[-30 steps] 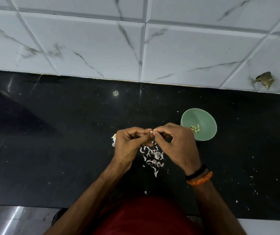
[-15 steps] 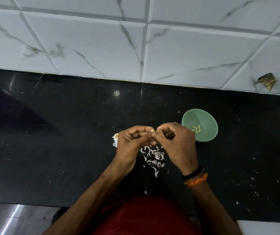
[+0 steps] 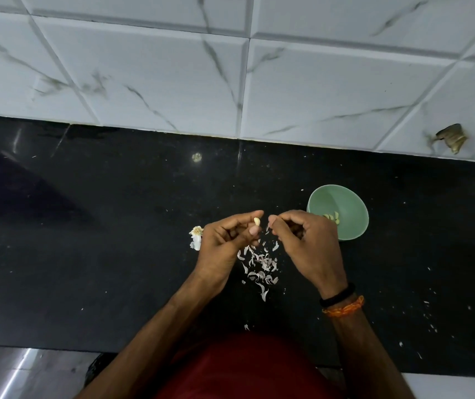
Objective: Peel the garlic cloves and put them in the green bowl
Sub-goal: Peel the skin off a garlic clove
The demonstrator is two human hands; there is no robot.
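Closest to me is the person's red shirt (image 3: 247,367), both forearms reaching out over the black bench (image 3: 86,254). The right wrist wears a black band (image 3: 337,295) and an orange thread (image 3: 344,308). Between the wrists lies a scatter of garlic skins (image 3: 259,266) on the bench.

Just above that heap the two hands sit close together but apart. The left hand (image 3: 224,243) has its fingers curled, and its grip pinches a pale peeled garlic clove (image 3: 257,221) between thumb and forefinger tip. The right hand (image 3: 305,240) is curled too, thumb and forefinger tips pressed together; a thin bit of skin may hang there, but I cannot tell for sure.

Left of the left hand, a piece of garlic head (image 3: 196,237) rests on the bench. Beyond the right hand stands the green bowl (image 3: 345,203), a few peeled cloves (image 3: 332,218) lying inside. Behind everything rises the white marble-patterned tile wall (image 3: 173,67).
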